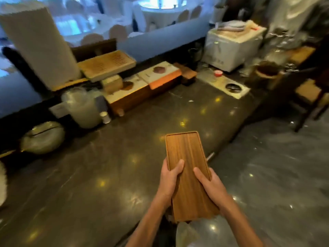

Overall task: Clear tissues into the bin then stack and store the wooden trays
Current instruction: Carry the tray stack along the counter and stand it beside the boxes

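Observation:
A long brown wooden tray (187, 157) with a low rim is held lengthwise above the dark stone counter (106, 175), near its front right edge. My left hand (170, 177) grips the tray's left long side with the thumb lying on the top face. My right hand (208, 182) grips the right long side the same way. I cannot tell whether more trays lie stacked beneath the top one. No tissue shows on the counter. Clear plastic (187, 232), perhaps a bag, shows below the tray's near end.
Along the counter's back stand a pale slatted tea tray (106, 65), flat boxes (160, 73), a white jug (83, 109) and a white appliance (233, 49). A wooden chair (309, 97) stands on the shiny floor at the right.

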